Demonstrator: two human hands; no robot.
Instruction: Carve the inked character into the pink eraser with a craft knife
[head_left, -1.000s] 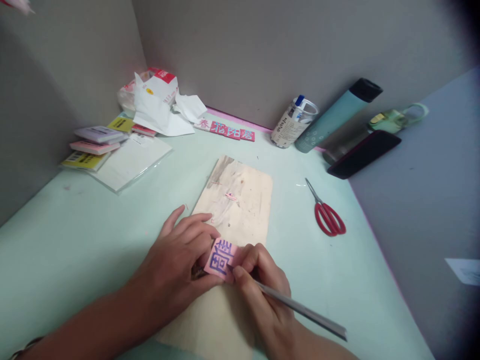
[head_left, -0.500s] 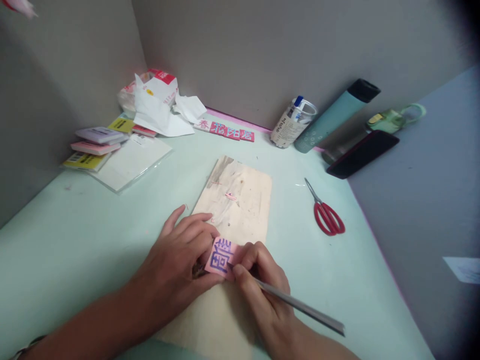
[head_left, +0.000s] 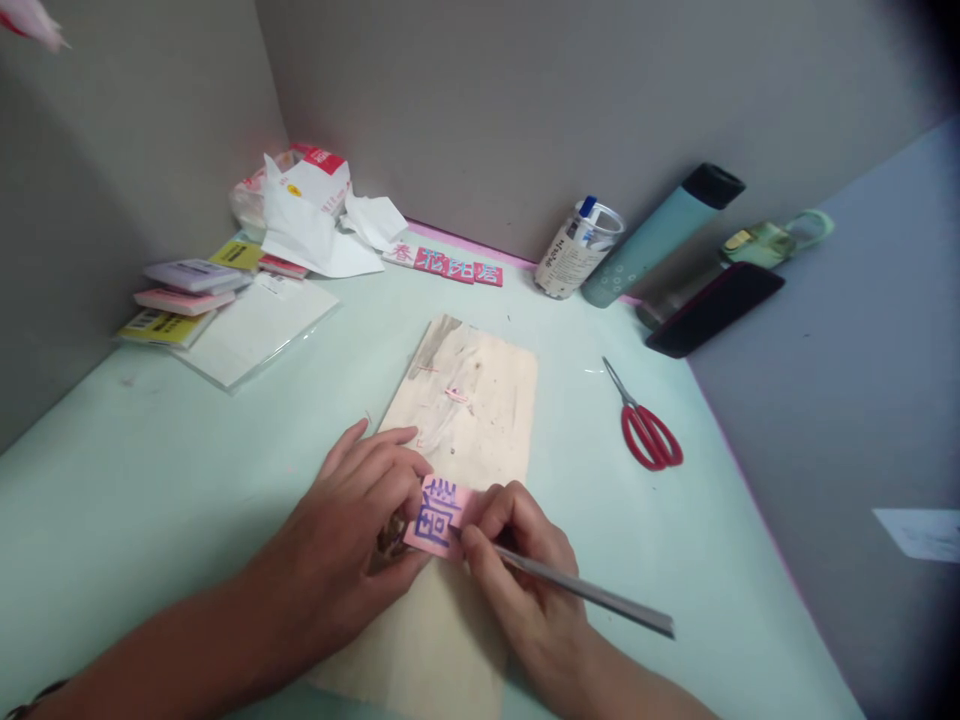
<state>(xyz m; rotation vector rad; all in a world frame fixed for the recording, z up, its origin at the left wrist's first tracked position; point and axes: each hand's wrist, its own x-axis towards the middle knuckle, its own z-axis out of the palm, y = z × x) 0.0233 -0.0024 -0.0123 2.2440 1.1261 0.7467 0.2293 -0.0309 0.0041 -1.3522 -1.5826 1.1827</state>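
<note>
A small pink carving block [head_left: 429, 545], with a purple-blue character drawn on its face, rests above the wooden board [head_left: 495, 400]. My left hand [head_left: 360, 510] is closed on the block's left side, thumb below and fingers above. Between thumb and fingers shows a brown patterned thing [head_left: 390, 535], mostly hidden, so its kind is unclear. In my right hand [head_left: 525, 560] is a slim metal carving knife [head_left: 592, 592], held like a pen. Its tip touches or nearly touches the block's face beside the strokes, while the right fingertips lie against the block's right edge.
Red-handled scissors [head_left: 651, 435] lie right of the board. Behind stand a can of pens [head_left: 574, 255], a teal bottle [head_left: 660, 240] and a leaning phone [head_left: 716, 310]. Carved character tiles [head_left: 457, 265] line the back. Packaged blocks [head_left: 187, 300] and paper tissues [head_left: 307, 225] are left.
The view has shifted slightly, so everything sits a little further left. The knife's back end has risen slightly. Both hands keep their hold.
</note>
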